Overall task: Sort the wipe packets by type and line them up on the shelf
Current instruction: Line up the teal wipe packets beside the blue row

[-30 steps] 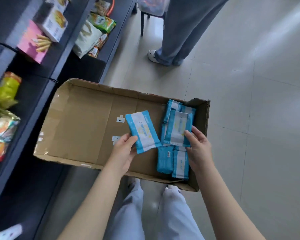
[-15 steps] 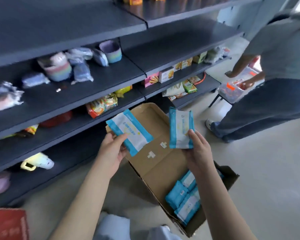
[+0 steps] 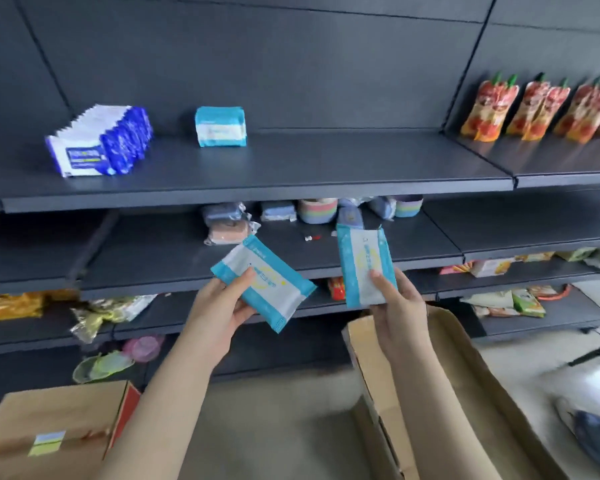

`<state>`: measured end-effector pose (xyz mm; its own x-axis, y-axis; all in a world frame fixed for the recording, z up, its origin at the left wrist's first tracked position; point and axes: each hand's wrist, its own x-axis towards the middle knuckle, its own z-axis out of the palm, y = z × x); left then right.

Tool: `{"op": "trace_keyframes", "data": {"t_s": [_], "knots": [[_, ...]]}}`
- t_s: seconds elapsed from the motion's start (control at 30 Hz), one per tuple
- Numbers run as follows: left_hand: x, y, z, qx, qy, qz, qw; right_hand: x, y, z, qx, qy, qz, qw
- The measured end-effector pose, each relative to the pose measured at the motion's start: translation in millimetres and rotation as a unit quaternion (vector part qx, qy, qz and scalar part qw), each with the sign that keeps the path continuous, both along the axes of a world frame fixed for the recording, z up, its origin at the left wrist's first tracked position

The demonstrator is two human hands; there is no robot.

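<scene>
My left hand [image 3: 219, 306] grips a light-blue and white wipe packet [image 3: 267, 284], tilted, in front of the middle shelves. My right hand [image 3: 395, 306] holds a second packet of the same kind [image 3: 362, 263], nearly upright. On the upper dark shelf [image 3: 291, 174] stands a row of several dark-blue and white packets [image 3: 101, 143] at the left. A short row of light-blue packets [image 3: 220, 126] stands to their right, near the back panel. Both hands are well below that shelf.
Red sauce pouches [image 3: 541, 109] stand at the upper shelf's right end. Lower shelves carry sponges, striped cups [image 3: 317, 209] and snack bags. The open cardboard box [image 3: 430, 393] is under my right arm; a closed carton [image 3: 49, 431] sits at bottom left.
Both hands lifted a packet each out of the cardboard box and rose toward the shelves. The view swung up from the box to the shelving.
</scene>
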<state>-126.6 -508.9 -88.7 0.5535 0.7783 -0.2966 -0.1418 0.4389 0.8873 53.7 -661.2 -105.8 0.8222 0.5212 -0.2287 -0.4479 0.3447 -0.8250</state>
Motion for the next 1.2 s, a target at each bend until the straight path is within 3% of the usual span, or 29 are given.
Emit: {"op": "trace_keyframes", "data": {"t_s": [0.17,0.47,0.83,1.07,1.2], "knots": [[-53.3,77.4,13.0,0.060,0.055,0.067,0.994,-37.9,87.8,14.1,0.000,0.002,0.031,1.000],[-78.8,186.2,32.8,0.087,0.080,0.063,0.991,-27.8,220.3,51.0,0.057,-0.057,0.097,0.992],[25.1,354.0,40.0,0.105,0.028,0.041,0.993,78.2,415.7,63.0,-0.017,-0.179,0.102,0.978],[69.6,430.8,23.1,0.090,0.066,0.050,0.992,134.6,528.9,48.4,-0.058,-0.224,0.150,0.961],[78.9,457.7,23.5,0.146,0.124,0.020,0.981,140.1,552.5,42.9,-0.063,-0.253,0.132,0.956]]}}
